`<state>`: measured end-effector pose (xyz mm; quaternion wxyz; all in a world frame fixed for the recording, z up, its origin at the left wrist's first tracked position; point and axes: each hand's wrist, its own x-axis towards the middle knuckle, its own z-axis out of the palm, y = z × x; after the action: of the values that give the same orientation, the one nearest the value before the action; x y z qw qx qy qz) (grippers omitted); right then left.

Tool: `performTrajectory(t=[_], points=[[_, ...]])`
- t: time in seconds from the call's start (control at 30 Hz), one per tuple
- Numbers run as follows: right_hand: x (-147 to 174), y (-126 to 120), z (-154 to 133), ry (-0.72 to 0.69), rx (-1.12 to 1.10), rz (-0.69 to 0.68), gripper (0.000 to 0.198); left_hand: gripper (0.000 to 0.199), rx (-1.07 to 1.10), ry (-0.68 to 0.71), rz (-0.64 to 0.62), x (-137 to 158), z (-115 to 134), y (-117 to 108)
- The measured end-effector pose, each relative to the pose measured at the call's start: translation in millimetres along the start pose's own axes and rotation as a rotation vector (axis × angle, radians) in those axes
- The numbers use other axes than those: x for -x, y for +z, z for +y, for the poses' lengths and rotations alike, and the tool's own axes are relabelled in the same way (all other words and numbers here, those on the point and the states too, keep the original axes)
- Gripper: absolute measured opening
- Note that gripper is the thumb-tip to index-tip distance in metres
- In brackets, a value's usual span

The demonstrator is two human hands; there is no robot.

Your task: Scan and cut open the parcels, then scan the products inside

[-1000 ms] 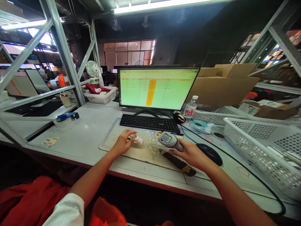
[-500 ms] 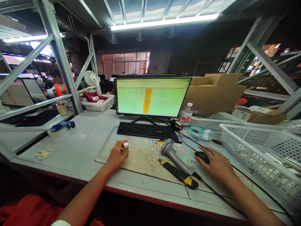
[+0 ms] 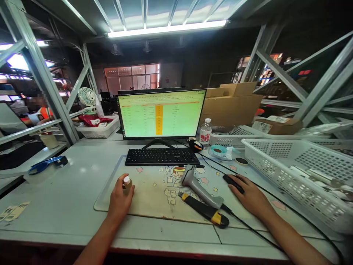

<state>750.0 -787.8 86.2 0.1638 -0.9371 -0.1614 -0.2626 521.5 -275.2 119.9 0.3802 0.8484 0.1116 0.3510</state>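
My left hand is closed around a small bottle with a white cap, upright over the left part of the desk mat. My right hand rests on a black computer mouse, its fingers draped over the top. Between the hands lies a grey barcode scanner, its cable trailing toward the front right. Just below it is a black and yellow utility knife. Behind the mat stand a black keyboard and a monitor showing a spreadsheet with an orange column.
White plastic baskets fill the right side. A water bottle and a teal tape roll stand near cardboard boxes. A tape dispenser lies at left. Farther left, a person is partly visible.
The view has turned right and shifted, so most things appear farther left. My left hand still holds the small bottle, now nearer the mat's left edge. My right hand stays on the mouse.
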Motion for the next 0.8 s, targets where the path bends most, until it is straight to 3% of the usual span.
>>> performTrajectory(t=[0.23, 0.37, 0.47, 0.57, 0.67, 0.73, 0.8], points=[[4, -7, -8, 0.004, 0.01, -0.043, 0.062, 0.045, -0.129, -0.018, -0.049, -3, -9, 0], [6, -8, -11, 0.015, 0.013, -0.034, 0.06, 0.05, -0.218, 0.158, 0.054, -5, -6, 1], [7, -7, -11, 0.011, 0.015, -0.025, 0.058, 0.046, -0.276, 0.365, 0.206, -2, 22, -2], [7, -8, -13, -0.002, 0.004, -0.025, 0.056, 0.038, -0.166, 0.507, 0.1, -4, 72, 3], [8, -10, -17, -0.008, -0.008, -0.026, 0.054, 0.025, -0.017, 0.578, -0.163, -24, 122, 33], [8, -13, -21, -0.001, -0.005, -0.034, 0.053, 0.02, -0.009, 0.569, -0.318, -51, 142, 71], [8, -14, -24, 0.018, 0.005, -0.048, 0.053, 0.02, -0.084, 0.514, -0.38, -80, 147, 118]])
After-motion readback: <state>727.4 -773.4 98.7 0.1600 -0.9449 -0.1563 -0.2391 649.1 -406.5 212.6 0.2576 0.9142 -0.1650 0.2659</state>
